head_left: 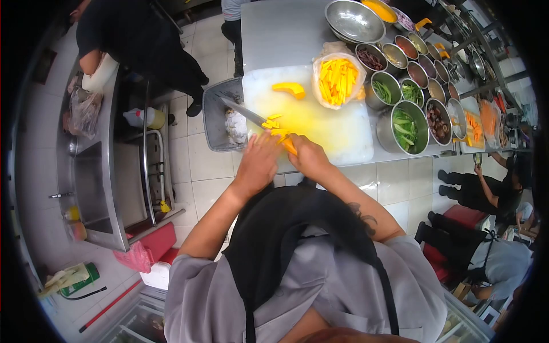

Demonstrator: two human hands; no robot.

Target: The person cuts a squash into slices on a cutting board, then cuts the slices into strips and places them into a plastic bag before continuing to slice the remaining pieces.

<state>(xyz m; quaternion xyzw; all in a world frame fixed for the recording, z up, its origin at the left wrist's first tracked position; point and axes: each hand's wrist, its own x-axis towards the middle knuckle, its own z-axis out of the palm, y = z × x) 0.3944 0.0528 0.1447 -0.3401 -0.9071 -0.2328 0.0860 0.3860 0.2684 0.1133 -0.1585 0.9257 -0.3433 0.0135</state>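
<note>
A white cutting board (343,134) with yellow stains lies on the metal table. My right hand (309,156) is wrapped round the orange handle of a knife (246,113), whose blade points up and left past the board's left edge. Cut yellow pieces (274,121) lie against the blade. Beside the knife, my left hand (260,160) rests with bent fingers by the yellow pieces at the board's lower left; what its fingertips touch is partly hidden. A curved yellow-orange chunk (289,89) lies farther up the board, left of a bag of yellow strips (338,81).
A grey bin (214,123) adjoins the board's left side. Metal containers of vegetables (402,127) and a steel bowl (354,22) stand to the right and back. A sink counter (117,194) is at left. A person in black (137,40) stands upper left; others are at right.
</note>
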